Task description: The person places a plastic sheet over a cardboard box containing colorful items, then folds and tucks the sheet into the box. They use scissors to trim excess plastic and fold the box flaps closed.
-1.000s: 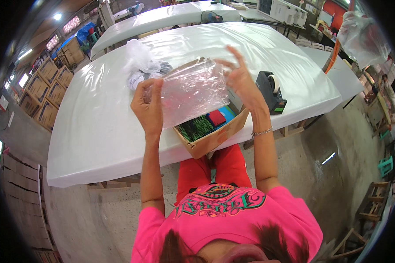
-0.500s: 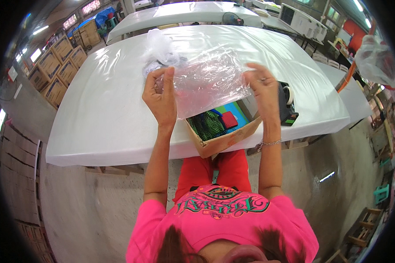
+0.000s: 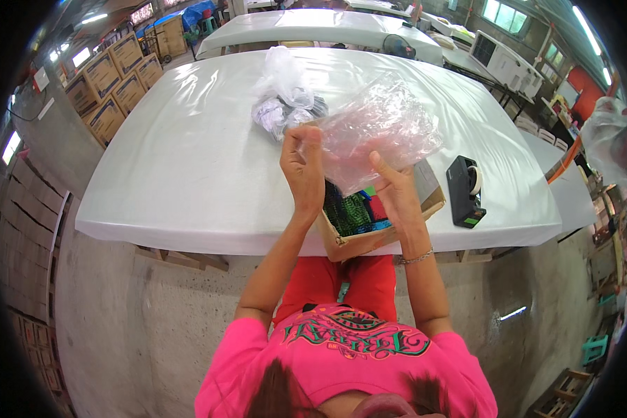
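A clear plastic bag (image 3: 390, 115) is held up over an open cardboard box (image 3: 370, 245) at the table's near edge. My left hand (image 3: 304, 171) pinches the bag's left edge between thumb and fingers. With its thumb on the near face, my right hand (image 3: 399, 191) grips the lower right part of the bag; its fingers are behind the film, blurred by the plastic. Inside the box, partly hidden by the bag and my right hand, are green netting (image 3: 352, 214), something red (image 3: 377, 207) and some blue pieces.
A tied clear bag with silvery-grey contents (image 3: 285, 111) sits beyond my left hand on the white-covered table (image 3: 167, 167). To the box's right lies a black tape dispenser (image 3: 465, 191). Stacked cartons (image 3: 115, 87) stand at the far left; a clear bag (image 3: 606, 139) hangs at far right.
My right hand has come down and inward from the bag's upper right edge to its lower part. The bag has tilted and covers more of the box. The view has shifted somewhat.
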`<state>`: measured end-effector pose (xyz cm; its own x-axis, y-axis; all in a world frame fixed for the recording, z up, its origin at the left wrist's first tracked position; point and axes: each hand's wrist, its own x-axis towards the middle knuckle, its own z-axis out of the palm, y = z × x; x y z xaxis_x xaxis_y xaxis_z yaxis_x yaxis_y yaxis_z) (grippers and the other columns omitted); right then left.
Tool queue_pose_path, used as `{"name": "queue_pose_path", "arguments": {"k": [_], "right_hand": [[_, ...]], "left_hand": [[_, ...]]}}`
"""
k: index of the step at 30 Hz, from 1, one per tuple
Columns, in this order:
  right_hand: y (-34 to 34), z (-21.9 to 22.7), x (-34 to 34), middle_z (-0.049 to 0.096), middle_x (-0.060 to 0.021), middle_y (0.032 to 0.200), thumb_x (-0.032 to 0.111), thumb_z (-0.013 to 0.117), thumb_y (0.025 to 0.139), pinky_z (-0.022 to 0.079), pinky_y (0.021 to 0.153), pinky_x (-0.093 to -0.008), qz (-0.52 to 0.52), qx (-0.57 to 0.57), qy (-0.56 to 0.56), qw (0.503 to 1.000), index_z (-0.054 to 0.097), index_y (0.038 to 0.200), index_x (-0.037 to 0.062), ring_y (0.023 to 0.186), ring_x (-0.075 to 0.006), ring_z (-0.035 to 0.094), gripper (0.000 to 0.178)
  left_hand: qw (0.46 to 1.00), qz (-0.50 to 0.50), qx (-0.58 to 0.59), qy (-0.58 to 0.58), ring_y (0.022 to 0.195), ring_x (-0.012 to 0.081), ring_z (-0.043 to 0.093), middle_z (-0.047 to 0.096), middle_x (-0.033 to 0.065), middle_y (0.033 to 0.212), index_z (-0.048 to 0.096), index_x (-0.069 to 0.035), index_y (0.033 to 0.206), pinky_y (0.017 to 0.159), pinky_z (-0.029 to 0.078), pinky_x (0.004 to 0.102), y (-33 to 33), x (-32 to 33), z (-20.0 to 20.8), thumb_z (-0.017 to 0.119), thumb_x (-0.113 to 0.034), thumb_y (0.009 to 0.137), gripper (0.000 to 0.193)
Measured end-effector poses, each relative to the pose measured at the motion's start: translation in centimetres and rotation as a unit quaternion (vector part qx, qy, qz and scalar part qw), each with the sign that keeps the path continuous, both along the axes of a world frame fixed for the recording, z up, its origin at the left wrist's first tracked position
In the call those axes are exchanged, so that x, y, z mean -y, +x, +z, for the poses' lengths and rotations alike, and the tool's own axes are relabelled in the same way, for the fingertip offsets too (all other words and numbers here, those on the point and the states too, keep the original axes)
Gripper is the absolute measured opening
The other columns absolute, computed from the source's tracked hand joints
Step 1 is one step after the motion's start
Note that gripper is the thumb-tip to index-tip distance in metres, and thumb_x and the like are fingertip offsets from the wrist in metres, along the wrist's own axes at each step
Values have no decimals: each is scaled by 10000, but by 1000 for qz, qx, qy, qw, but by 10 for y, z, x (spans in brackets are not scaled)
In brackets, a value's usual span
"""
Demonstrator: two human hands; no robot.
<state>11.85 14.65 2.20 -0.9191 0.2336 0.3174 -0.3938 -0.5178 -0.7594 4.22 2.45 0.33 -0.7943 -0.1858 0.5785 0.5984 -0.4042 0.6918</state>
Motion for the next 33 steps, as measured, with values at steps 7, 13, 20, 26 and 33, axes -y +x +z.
{"name": "queue_pose_path", "arguments": {"k": [7,13,20,26,33], "right_hand": [[9,-6,-32,650,-65,1054,81,709,809,457,891,-304,-55,55,254,964,612,1104,-6,991,-145,591,323],[19,6,-30,669,-63,979,122,745,790,477,818,-284,-34,72,349,934,650,1037,1,910,-135,603,291],[17,4,-32,624,-76,1102,144,740,802,463,862,-286,-28,53,355,933,545,1204,-9,976,-139,579,473],[12,-4,-31,570,-71,1176,175,712,835,456,889,-281,-8,34,377,926,469,1276,-2,1027,-134,558,534],[-8,2,-54,557,-93,1205,193,674,868,474,877,-285,-16,91,283,955,366,1351,-5,1016,-143,575,606]], "left_hand": [[966,-147,-24,-212,1099,140,498,513,58,1201,449,-53,1305,954,386,301,-8,31,19,768,-169,763,639],[892,-338,-5,-301,1070,158,547,588,91,1175,484,-18,1295,912,448,293,-2,31,13,837,-211,694,723],[902,-350,101,-231,946,116,581,631,33,999,601,-37,1094,829,485,273,0,34,8,743,-185,812,349],[933,-327,146,-34,975,125,571,610,48,1075,517,-26,1211,859,472,279,-14,17,-6,686,-214,868,426],[929,-333,161,-31,1024,134,550,600,57,1116,487,8,1251,893,445,300,-53,-11,-4,675,-278,875,508]]}}
